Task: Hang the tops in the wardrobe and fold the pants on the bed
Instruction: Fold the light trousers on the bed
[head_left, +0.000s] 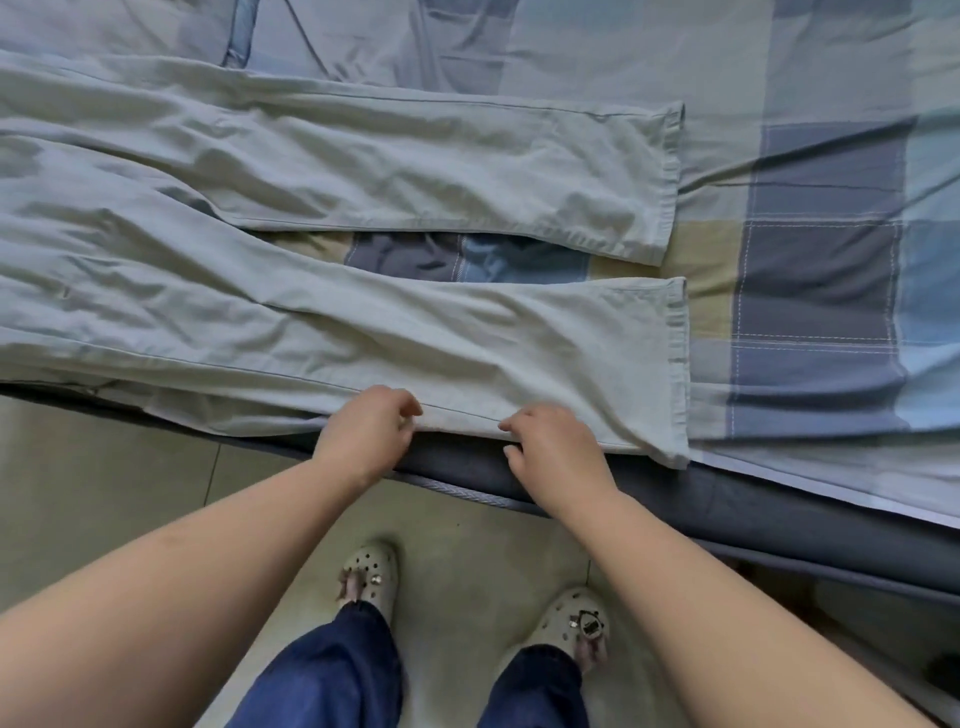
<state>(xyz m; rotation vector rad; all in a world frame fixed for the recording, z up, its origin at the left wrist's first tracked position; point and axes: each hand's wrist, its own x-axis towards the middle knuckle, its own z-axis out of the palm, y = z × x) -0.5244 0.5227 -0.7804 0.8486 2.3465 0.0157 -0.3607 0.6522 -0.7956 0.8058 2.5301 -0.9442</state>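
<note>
Item: pale green pants (332, 218), spread flat across the left and centre of the frame on the bed (821, 270), both legs running rightward, hems at centre right, a gap of plaid sheet between them.

Your left hand (366, 434), lower centre, has its fingers curled at the near leg's lower edge; whether it pinches the cloth cannot be told.

Your right hand (556, 449), just beside it to the right, likewise curls at that edge; grip unclear.

Below: tiled floor (104, 467), cream clogs (371, 574), dark blue trouser legs.
</note>
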